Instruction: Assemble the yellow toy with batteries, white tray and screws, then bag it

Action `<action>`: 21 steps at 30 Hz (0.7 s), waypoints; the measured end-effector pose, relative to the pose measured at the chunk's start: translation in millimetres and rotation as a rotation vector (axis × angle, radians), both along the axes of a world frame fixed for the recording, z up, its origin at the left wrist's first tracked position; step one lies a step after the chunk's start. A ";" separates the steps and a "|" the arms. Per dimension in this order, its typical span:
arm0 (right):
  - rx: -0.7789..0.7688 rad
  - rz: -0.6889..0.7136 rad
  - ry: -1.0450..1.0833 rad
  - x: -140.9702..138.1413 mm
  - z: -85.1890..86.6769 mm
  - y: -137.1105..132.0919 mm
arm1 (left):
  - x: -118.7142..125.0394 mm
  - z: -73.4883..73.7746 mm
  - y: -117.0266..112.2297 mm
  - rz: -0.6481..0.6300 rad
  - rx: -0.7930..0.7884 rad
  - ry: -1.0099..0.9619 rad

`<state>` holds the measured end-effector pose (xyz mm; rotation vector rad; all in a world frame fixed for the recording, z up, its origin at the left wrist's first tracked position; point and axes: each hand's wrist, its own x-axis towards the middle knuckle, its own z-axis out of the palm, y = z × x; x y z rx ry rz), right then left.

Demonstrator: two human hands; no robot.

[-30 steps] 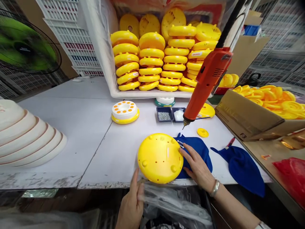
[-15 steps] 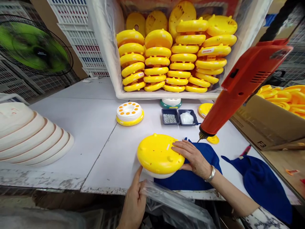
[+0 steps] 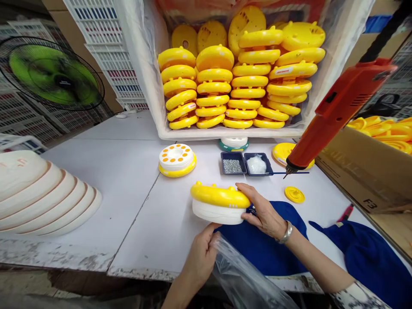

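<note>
A round plastic piece (image 3: 219, 206), yellow on top with small knobs and white below, is held above the table. My right hand (image 3: 265, 214) grips its right edge, thumb low and fingers on the yellow rim. Below it, my left hand (image 3: 201, 255) pinches the edge of a clear plastic bag (image 3: 240, 274), its fingertips reaching the white underside. The bag hangs down past the table's front edge. Under my right hand lies a blue cloth (image 3: 273, 257). An orange electric screwdriver (image 3: 322, 124) hangs tip down at the right.
A lined box at the back holds stacked yellow discs (image 3: 212, 88). Two small trays, one with screws (image 3: 232, 166), stand before it. A similar white-and-yellow piece (image 3: 177, 161) sits left. Stacked white shells (image 3: 64, 201), a fan (image 3: 54, 77) and a carton (image 3: 363, 167) flank the table.
The round piece has tilted so that its white side shows, and it has shifted slightly right. My left hand has moved right and a little up with the bag.
</note>
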<state>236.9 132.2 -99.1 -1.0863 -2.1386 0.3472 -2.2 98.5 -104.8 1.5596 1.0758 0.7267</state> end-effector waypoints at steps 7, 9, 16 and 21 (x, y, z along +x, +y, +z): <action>0.104 -0.131 0.002 -13.6 -12.6 -2.3 | 7.5 3.9 3.3 -0.004 -0.073 0.041; 0.100 -0.149 0.068 -17.5 -12.8 -0.8 | 7.6 3.7 1.7 -0.020 -0.069 0.048; 0.082 -0.141 0.237 -25.1 -5.0 0.3 | -4.0 -3.7 -18.5 -0.153 -0.114 0.139; 0.087 -0.144 0.266 -30.6 6.6 -13.0 | -13.9 -11.1 -33.5 -0.173 -0.125 0.142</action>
